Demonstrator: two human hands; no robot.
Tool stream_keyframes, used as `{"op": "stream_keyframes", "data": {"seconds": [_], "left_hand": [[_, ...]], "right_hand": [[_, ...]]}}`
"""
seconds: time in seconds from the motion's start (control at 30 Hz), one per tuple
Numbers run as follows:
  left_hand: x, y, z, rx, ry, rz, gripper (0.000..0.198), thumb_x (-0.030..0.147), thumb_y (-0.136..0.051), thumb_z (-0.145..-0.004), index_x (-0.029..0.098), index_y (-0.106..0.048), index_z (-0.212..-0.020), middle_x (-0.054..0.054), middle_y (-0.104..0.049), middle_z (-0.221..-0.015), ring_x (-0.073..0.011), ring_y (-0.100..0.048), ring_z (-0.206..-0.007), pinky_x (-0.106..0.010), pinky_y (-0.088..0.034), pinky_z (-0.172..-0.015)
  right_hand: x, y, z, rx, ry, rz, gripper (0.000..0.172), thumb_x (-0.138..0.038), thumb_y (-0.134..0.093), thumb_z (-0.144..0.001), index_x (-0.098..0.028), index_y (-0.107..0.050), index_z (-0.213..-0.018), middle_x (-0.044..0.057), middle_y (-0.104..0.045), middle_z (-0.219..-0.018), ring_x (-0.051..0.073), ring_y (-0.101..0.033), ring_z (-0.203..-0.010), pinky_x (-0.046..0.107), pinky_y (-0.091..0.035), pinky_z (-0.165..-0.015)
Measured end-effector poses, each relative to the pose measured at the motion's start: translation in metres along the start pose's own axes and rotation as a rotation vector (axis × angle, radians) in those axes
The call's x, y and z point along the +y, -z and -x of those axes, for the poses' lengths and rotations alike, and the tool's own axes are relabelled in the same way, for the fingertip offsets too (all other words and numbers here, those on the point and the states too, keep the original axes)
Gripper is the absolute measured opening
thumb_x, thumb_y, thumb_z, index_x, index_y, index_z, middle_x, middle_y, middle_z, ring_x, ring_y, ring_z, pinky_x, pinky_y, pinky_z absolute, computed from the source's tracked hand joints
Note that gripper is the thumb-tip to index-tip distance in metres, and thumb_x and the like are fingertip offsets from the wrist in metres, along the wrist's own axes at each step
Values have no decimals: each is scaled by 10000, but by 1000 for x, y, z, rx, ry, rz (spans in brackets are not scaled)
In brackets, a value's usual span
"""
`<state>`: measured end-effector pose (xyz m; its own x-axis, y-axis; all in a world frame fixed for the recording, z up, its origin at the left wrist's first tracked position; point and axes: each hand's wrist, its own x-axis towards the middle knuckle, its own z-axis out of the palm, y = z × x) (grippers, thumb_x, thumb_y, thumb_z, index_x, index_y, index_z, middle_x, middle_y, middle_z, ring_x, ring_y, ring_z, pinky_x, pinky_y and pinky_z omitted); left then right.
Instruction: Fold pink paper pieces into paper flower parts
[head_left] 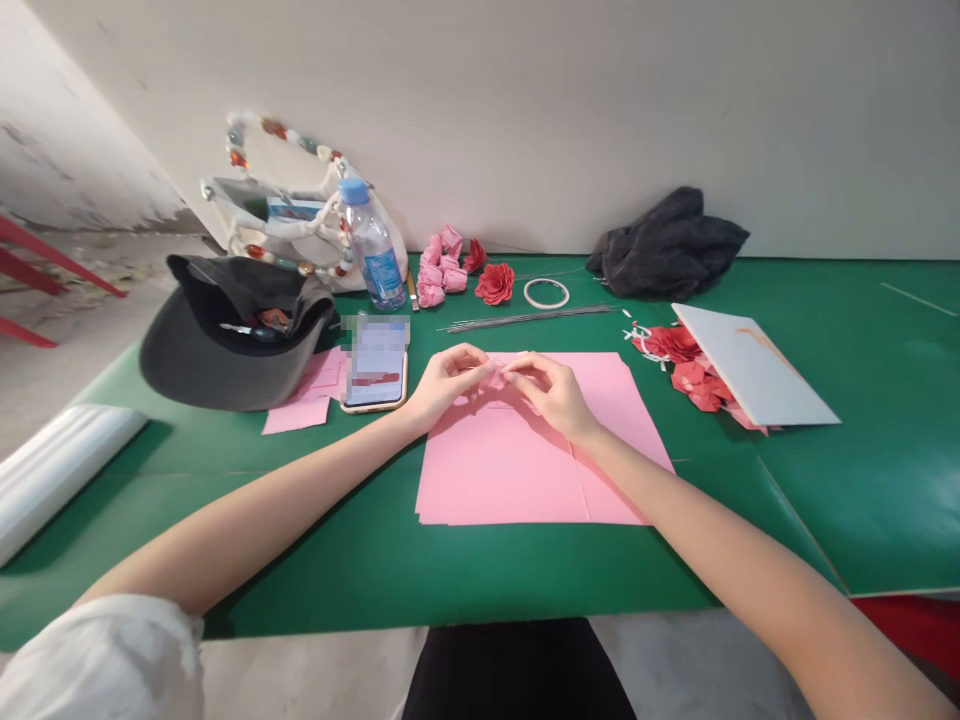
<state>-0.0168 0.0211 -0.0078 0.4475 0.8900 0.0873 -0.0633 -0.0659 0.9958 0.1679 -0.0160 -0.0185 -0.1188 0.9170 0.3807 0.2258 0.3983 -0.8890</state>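
Note:
Between the fingertips of both hands is a small piece of pink paper (497, 374), its folds partly covered by the fingers. My left hand (452, 382) pinches it from the left, thumb and fingers closed together. From the right, my right hand (553, 392) grips the same piece with thumb and forefinger. Both hands are just above the far part of a stack of pink paper sheets (502, 475) lying flat on the green table (315, 560). A phone (377, 365) with a lit screen lies close to my left wrist.
Behind the hands are pink paper roses (442, 268), red paper roses (495, 284), a tape roll (546, 293) and thin wires (525, 319). Left stand a cap (217, 350), a bottle (379, 260) and a beaded bag (382, 215). Right lie a white board (757, 365) over red paper petals (697, 385) and dark cloth (667, 245).

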Motion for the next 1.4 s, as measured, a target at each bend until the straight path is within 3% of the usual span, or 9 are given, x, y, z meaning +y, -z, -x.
{"op": "stream_keyframes", "data": {"seconds": [0.23, 0.6, 0.83, 1.03, 1.4], "left_hand": [[2, 0, 2, -52, 11, -52, 333, 423, -695, -783, 133, -653, -942, -26, -643, -796, -70, -518, -544, -191, -388, -476], [4, -1, 2, -121, 10, -162, 362, 482, -680, -780, 132, -639, -861, -33, -644, -733, -91, -540, -547, -187, -378, -448], [-4, -5, 1, -141, 8, -158, 360, 429, -769, -700, 131, -610, -824, 16, -556, -655, -85, -528, -545, -187, -389, -464], [-6, -3, 0, -201, -37, -234, 341, 439, -692, -780, 134, -587, -672, 34, -486, -576, -67, -455, -510, -191, -330, -460], [-6, -1, -1, -246, 13, -240, 353, 467, -651, -815, 125, -631, -725, 28, -511, -570, -64, -444, -485, -189, -308, -455]], "right_hand": [[-2, -2, 0, 61, -67, -106, 183, -360, -694, -802, -202, -605, -829, 14, -672, -804, 162, -666, -784, 317, -525, -772], [5, -2, 0, 70, -128, -112, 222, -388, -707, -775, -199, -595, -811, 17, -658, -805, 171, -659, -784, 312, -526, -724], [2, -2, 1, 69, -102, -94, 184, -327, -716, -765, -199, -585, -780, 3, -639, -778, 154, -637, -756, 295, -510, -702], [-1, -3, 0, 73, -125, -107, 189, -318, -737, -744, -200, -593, -777, 6, -645, -790, 157, -641, -770, 284, -498, -675], [2, -2, -2, 117, -168, -150, 293, -389, -781, -693, -200, -593, -814, 15, -663, -777, 158, -645, -739, 275, -494, -631]]}}
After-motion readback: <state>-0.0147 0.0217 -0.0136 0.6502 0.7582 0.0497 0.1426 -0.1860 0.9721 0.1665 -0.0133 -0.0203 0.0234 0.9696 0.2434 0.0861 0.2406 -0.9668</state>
